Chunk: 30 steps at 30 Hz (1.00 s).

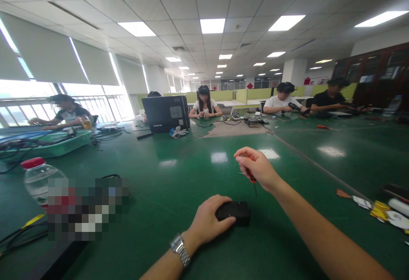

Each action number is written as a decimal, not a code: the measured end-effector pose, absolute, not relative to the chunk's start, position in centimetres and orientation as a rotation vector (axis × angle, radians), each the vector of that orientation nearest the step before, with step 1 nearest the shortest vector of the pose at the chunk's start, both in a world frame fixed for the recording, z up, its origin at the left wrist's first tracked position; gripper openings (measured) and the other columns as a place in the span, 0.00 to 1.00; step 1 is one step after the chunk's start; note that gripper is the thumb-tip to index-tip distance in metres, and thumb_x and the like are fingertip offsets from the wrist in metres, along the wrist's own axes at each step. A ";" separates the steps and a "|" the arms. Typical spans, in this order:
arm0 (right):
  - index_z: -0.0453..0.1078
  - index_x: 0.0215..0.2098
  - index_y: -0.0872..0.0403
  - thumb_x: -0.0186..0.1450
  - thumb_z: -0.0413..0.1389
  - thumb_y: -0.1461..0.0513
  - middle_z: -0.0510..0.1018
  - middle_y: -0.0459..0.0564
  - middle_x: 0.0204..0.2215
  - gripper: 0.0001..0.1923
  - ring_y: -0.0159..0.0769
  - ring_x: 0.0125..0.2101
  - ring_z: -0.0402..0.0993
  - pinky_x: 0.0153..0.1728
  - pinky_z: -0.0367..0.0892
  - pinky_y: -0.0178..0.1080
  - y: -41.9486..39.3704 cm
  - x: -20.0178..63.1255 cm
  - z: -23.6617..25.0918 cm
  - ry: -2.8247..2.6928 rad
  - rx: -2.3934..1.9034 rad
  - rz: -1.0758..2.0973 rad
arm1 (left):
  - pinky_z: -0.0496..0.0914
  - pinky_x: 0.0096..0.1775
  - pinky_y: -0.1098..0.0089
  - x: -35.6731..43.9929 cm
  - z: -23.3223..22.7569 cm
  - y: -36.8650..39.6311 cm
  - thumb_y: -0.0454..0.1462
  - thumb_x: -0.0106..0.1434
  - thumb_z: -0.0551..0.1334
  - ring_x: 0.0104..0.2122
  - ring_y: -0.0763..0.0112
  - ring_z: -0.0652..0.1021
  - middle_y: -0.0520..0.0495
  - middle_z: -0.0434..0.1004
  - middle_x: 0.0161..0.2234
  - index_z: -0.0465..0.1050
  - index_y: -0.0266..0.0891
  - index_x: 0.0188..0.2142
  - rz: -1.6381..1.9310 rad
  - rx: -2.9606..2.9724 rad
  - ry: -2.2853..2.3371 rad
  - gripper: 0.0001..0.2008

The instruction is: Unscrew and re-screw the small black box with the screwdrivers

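Left hand (pixel 209 220) presses curled fingers onto the small black box-shaped device (pixel 234 212) on the green table (pixel 159 186); just above it, right hand (pixel 257 168) fingers clench an orange-handled screwdriver (pixel 252 178), tip down.

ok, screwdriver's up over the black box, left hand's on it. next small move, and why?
Probably lower the screwdriver tip onto the black box. The right hand holds it above and just behind the box, tip pointing down and clear of it, while the left hand already pins the box to the green table.
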State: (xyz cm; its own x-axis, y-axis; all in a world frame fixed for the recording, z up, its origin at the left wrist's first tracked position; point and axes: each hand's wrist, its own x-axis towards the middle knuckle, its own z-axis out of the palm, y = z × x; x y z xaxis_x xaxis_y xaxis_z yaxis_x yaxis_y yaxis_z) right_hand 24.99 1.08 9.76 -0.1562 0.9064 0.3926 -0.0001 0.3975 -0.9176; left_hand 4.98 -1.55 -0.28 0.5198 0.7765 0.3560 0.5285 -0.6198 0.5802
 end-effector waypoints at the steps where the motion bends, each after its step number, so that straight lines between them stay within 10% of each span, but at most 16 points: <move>1: 0.69 0.31 0.53 0.59 0.56 0.55 0.65 0.40 0.16 0.09 0.28 0.17 0.60 0.20 0.56 0.33 1.9 26.0 9.5 -1.644 -1.003 0.778 | 0.68 0.44 0.67 5.0 -0.2 -1.6 0.39 0.55 0.66 0.41 0.63 0.74 0.47 0.75 0.42 0.71 0.44 0.47 0.856 2.373 1.061 0.19; 8: 0.73 0.44 0.54 0.53 0.59 0.55 0.77 0.57 0.41 0.20 0.46 0.40 0.72 0.32 0.61 0.38 6.6 31.9 4.4 -1.992 -2.050 0.220 | 0.68 0.43 0.67 4.9 -0.2 -1.2 0.38 0.55 0.64 0.40 0.63 0.75 0.48 0.76 0.40 0.72 0.44 0.45 0.911 2.360 1.176 0.16; 23: 0.75 0.29 0.56 0.54 0.58 0.56 0.69 0.43 0.20 0.11 0.29 0.20 0.61 0.20 0.56 0.31 3.6 31.5 8.5 -2.370 -1.392 1.008 | 0.69 0.41 0.63 3.0 -0.1 1.2 0.45 0.59 0.60 0.40 0.59 0.76 0.46 0.78 0.41 0.74 0.40 0.42 0.989 2.123 1.614 0.15; 30: 0.75 0.28 0.56 0.53 0.58 0.57 0.71 0.43 0.21 0.10 0.30 0.23 0.63 0.24 0.57 0.32 3.0 28.2 7.7 -2.506 -1.336 0.843 | 0.69 0.40 0.64 2.9 0.1 1.2 0.45 0.58 0.61 0.39 0.60 0.76 0.45 0.77 0.40 0.74 0.39 0.41 1.016 2.096 1.594 0.16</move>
